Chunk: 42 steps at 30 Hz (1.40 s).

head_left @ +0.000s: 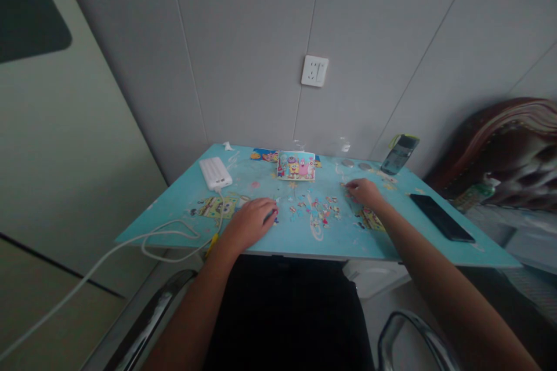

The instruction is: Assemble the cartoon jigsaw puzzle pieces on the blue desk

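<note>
My left hand [252, 221] rests on the blue tabletop [261, 245], fingers curled together, with a small dark thing at the fingertips too unclear to name. On the right, my right hand [364, 192] is lowered to the table in a pinch; whatever is between thumb and finger is too small to make out. Small colourful pieces [319, 208], like tiny jigsaw pieces, lie scattered between the hands. Behind them a cartoon picture card [296, 166] leans upright.
A white power bank [214, 173] with a white cable [143, 236] sits at left. On the right are a black phone [441, 218] and a dark bottle [399, 154]. A wall with a socket [314, 71] rises behind the table.
</note>
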Each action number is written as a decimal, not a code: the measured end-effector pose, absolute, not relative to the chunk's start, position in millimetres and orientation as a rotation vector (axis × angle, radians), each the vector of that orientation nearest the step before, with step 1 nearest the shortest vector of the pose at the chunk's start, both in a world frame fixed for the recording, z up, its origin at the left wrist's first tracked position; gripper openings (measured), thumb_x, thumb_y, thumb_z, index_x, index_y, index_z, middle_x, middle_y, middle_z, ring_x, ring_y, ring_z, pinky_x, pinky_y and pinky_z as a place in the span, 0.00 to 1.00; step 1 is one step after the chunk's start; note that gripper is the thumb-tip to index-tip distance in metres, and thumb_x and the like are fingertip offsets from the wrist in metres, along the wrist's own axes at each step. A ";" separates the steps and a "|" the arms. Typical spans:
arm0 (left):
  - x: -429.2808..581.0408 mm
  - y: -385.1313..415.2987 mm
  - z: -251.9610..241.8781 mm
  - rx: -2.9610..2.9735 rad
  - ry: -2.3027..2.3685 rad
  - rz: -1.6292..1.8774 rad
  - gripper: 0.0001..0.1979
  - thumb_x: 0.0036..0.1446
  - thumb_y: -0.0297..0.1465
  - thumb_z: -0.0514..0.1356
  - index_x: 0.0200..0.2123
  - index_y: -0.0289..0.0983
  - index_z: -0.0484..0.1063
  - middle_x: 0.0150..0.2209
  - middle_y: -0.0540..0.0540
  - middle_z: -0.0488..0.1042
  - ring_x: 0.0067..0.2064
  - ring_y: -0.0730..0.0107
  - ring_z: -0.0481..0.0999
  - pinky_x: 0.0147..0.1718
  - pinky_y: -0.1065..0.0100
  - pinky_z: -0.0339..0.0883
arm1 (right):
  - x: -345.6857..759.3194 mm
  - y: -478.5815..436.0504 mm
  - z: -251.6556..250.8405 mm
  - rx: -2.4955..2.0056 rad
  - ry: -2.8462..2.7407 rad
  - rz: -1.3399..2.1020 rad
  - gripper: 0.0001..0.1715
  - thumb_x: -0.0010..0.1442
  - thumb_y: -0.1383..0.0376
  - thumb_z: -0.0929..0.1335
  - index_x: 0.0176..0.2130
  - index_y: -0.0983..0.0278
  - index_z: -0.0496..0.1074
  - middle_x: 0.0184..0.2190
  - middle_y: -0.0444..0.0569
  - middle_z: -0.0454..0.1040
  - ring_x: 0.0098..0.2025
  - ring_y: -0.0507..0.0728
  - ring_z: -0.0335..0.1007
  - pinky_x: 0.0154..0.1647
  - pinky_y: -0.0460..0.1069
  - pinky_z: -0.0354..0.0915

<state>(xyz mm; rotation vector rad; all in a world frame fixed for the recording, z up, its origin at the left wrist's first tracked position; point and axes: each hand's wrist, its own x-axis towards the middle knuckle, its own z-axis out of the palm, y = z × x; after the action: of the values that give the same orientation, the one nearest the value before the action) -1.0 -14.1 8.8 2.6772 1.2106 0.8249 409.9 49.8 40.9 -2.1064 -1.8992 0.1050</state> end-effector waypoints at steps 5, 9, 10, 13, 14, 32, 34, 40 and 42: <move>-0.8 -15.0 10.2 2.673 1.214 0.825 0.12 0.69 0.34 0.54 0.49 0.41 0.75 0.53 0.43 0.76 0.55 0.58 0.74 0.58 0.55 0.65 | 390.0 46.0 46.9 -2.045 -1.958 0.085 0.21 0.59 0.68 0.66 0.50 0.64 0.79 0.44 0.53 0.82 0.41 0.59 0.79 0.46 0.50 0.69; -0.8 -14.2 9.9 2.690 1.216 0.799 0.13 0.69 0.34 0.53 0.50 0.39 0.75 0.53 0.43 0.76 0.55 0.58 0.74 0.58 0.55 0.66 | 355.2 47.8 49.7 -1.932 -2.089 0.160 0.18 0.60 0.67 0.68 0.48 0.63 0.81 0.45 0.51 0.82 0.46 0.59 0.78 0.51 0.49 0.67; -0.8 -14.2 9.9 2.693 1.217 0.796 0.13 0.69 0.34 0.53 0.50 0.39 0.75 0.53 0.43 0.76 0.55 0.58 0.74 0.58 0.55 0.66 | 345.5 49.2 49.8 -1.901 -2.123 0.194 0.18 0.60 0.66 0.68 0.48 0.62 0.81 0.44 0.50 0.82 0.45 0.58 0.78 0.50 0.48 0.68; -0.8 -14.8 10.6 2.697 1.217 0.804 0.12 0.69 0.34 0.53 0.49 0.39 0.75 0.53 0.43 0.77 0.54 0.59 0.75 0.58 0.55 0.66 | 320.6 54.6 48.8 -1.840 -2.177 0.267 0.17 0.59 0.63 0.70 0.47 0.62 0.82 0.42 0.49 0.83 0.43 0.58 0.78 0.47 0.47 0.68; -0.7 -15.2 11.0 2.697 1.217 0.810 0.12 0.69 0.34 0.53 0.49 0.40 0.75 0.53 0.43 0.77 0.54 0.59 0.75 0.58 0.56 0.66 | 314.7 56.6 48.1 -1.831 -2.182 0.283 0.17 0.59 0.63 0.70 0.47 0.62 0.82 0.41 0.49 0.83 0.42 0.58 0.78 0.47 0.47 0.68; 0.2 -18.5 12.6 2.706 1.226 0.842 0.11 0.70 0.33 0.53 0.49 0.40 0.74 0.52 0.44 0.77 0.54 0.60 0.75 0.58 0.57 0.65 | 302.1 74.1 36.6 -1.665 -2.093 0.451 0.14 0.54 0.65 0.71 0.40 0.69 0.80 0.31 0.48 0.80 0.32 0.54 0.72 0.32 0.45 0.64; 0.3 -18.4 13.0 2.706 1.225 0.838 0.11 0.69 0.33 0.54 0.49 0.40 0.74 0.52 0.44 0.77 0.54 0.60 0.75 0.58 0.58 0.66 | 294.0 71.6 38.2 -1.611 -2.087 0.488 0.14 0.57 0.63 0.70 0.40 0.68 0.81 0.31 0.48 0.80 0.32 0.54 0.71 0.33 0.46 0.64; -0.3 -18.7 13.4 2.701 1.237 0.828 0.11 0.69 0.33 0.54 0.49 0.40 0.74 0.51 0.44 0.77 0.53 0.60 0.75 0.57 0.58 0.66 | 253.8 69.1 32.4 -1.363 -2.072 0.711 0.14 0.55 0.62 0.71 0.38 0.68 0.82 0.29 0.47 0.80 0.29 0.53 0.70 0.33 0.47 0.65; -0.4 -19.3 13.5 2.699 1.237 0.833 0.11 0.69 0.33 0.54 0.49 0.40 0.74 0.51 0.44 0.77 0.53 0.60 0.75 0.57 0.59 0.66 | 242.1 70.3 27.9 -1.341 -2.086 0.748 0.13 0.55 0.63 0.71 0.38 0.68 0.82 0.29 0.47 0.80 0.29 0.53 0.69 0.33 0.46 0.65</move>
<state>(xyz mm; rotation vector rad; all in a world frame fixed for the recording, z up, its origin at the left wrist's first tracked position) -0.4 -19.3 13.5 2.6994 1.2371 0.8329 242.1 70.3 27.9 -1.3410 -2.0855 0.7482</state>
